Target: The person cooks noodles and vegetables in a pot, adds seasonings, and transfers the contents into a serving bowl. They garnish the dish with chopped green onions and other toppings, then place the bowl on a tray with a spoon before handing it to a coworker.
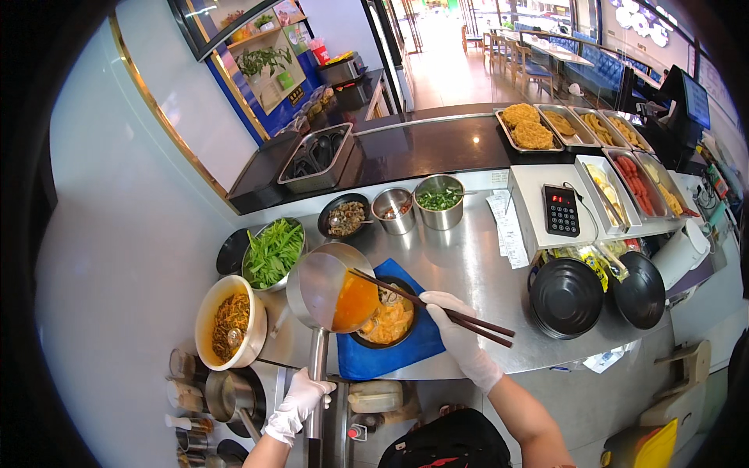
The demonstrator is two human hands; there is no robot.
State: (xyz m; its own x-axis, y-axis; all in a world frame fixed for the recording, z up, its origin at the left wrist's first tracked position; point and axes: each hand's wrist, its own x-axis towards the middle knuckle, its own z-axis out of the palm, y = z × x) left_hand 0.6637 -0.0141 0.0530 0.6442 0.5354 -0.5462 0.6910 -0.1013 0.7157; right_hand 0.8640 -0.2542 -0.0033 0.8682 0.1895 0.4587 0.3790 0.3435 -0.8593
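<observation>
My left hand [301, 403], in a white glove, grips the metal handle of a saucepan [316, 281]. The pan is tilted over a black bowl [414, 327], and orange broth [354, 301] lies at the pan's right side. In my gloved right hand [459, 336] is a pair of dark chopsticks [468, 320], their tips at the pan's rim. The bowl holds noodles and yellow-orange food [386, 323] and rests on a blue cloth [366, 360]. Part of the bowl is hidden by the pan.
Leafy greens [274, 251] and a white tub [257, 339] stand left. Behind are a black bowl of chopped topping [346, 219], a steel pot [395, 225] and chopped green onions [439, 199]. Stacked black bowls [566, 298] and a keypad [560, 210] are right; another saucepan [229, 395] sits lower left.
</observation>
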